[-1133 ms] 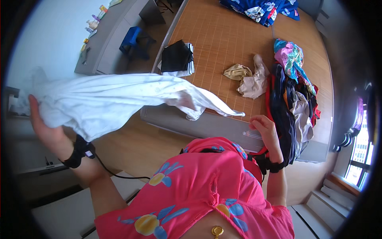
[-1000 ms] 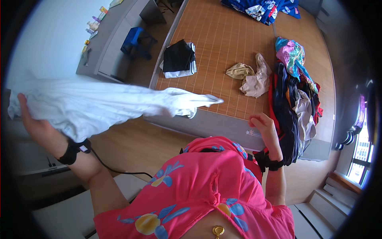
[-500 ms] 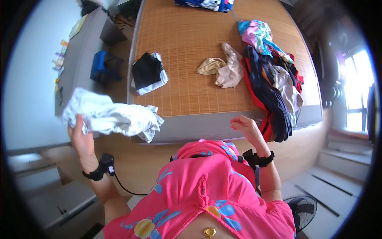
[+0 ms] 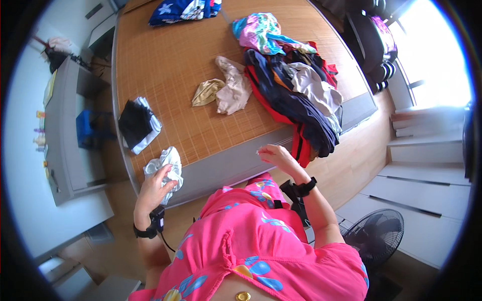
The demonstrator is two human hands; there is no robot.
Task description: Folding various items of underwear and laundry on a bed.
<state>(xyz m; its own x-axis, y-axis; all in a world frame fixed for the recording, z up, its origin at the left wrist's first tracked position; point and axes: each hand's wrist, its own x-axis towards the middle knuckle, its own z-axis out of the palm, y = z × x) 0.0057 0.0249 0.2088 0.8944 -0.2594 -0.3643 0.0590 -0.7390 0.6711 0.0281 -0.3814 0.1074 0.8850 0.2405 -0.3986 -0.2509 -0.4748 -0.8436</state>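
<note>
A bunched white garment lies over the near left corner of the mat-covered bed, its lower part hanging at the edge. My left hand has its fingers on this cloth and grips it from the near side. Just beyond is a small folded stack, a black cloth on top of a white one. My right hand hovers by the bed's front edge, empty, its fingers loosely apart. Close to it hang the legs of dark navy trousers and a red garment.
Mid-bed lie a beige garment and a tan cloth. A multicoloured garment and a pale grey one top the heap at right. Blue patterned cloth sits at the far edge. A black fan stands at lower right.
The white garment, held out in the air left of the bed before, is now bunched on the bed's near left corner. My left hand moved right with it. The view has turned.
</note>
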